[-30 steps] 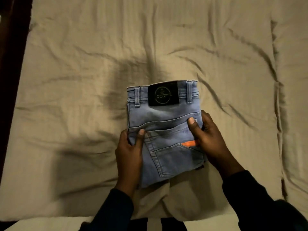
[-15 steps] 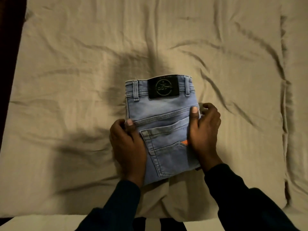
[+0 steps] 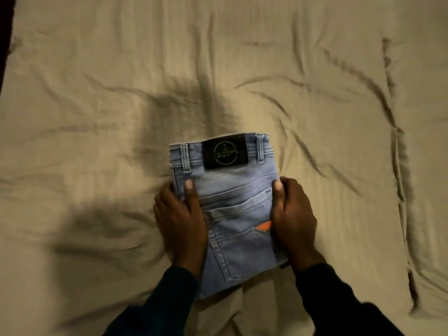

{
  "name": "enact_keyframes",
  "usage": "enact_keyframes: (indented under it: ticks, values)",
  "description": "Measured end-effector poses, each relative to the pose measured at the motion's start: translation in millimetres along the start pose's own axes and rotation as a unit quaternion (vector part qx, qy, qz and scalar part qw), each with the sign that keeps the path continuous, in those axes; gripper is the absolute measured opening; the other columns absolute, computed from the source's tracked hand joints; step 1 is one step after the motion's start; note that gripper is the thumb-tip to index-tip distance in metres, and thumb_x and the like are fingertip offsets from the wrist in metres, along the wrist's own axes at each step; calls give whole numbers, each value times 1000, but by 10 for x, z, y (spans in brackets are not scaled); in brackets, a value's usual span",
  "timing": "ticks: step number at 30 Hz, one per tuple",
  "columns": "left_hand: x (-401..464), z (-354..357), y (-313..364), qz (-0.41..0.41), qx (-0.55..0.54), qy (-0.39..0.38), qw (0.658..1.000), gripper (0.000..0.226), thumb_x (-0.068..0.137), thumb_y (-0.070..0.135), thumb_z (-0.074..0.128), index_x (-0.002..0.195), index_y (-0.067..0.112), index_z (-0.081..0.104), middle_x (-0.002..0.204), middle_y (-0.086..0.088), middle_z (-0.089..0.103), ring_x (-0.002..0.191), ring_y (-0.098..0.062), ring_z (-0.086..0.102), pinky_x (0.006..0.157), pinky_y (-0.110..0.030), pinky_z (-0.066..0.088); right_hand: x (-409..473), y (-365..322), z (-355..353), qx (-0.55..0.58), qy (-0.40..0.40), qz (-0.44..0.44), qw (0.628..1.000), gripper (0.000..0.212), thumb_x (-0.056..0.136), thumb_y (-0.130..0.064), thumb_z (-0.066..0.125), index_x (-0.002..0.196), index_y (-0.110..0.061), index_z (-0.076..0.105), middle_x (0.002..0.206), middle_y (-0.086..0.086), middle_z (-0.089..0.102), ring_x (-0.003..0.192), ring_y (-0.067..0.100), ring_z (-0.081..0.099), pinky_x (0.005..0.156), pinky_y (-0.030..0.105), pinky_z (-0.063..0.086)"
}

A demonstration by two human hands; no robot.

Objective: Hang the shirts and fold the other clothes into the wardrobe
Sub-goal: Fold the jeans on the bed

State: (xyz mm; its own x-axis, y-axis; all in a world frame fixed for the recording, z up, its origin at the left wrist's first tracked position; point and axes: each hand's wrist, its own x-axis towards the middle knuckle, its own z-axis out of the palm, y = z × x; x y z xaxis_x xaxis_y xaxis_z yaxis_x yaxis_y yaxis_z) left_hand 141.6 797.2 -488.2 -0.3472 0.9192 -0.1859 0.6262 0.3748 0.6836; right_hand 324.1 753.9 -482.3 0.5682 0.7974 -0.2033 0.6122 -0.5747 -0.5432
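I see folded jeans on bed sheet | left hand grip clasps left edge | right hand grip clasps right edge

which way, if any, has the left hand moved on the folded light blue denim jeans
Yes. The left hand has slid up the folded light blue denim jeans, its thumb nearer the belt loop above it.

A wrinkled beige bedsheet covers the bed. A folded pair of light-blue denim jeans lies on it.
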Motion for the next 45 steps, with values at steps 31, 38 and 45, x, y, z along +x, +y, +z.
enact_keyframes:
  ticks: [31,38,45]
  values:
    - [-1824,435,1860,-50,-366,-263,891,55,84,43,76,122,6,61,116,-14,71,108,-32,69,95,-53,54,314,1642,-2453,225,-148,88,959,84,81,-89,37,108,-15,65,100,2,74,93,18,71,89,45,55]
    - [-3113,1961,2826,-91,-404,-353,839,51,87,36,77,127,7,62,118,-12,72,110,-29,69,97,-49,55,982,3347,-3793,110,-82,111,984,88,81,-89,31,112,-12,60,116,7,66,104,27,62,80,34,46]
    - [-3992,3047,3214,-123,-364,-395,835,32,90,35,73,114,16,64,101,4,75,90,-9,73,75,-24,59,1388,4604,-4437,45,-77,136,987,69,93,-75,33,106,-11,56,111,5,61,102,28,57,83,36,41]
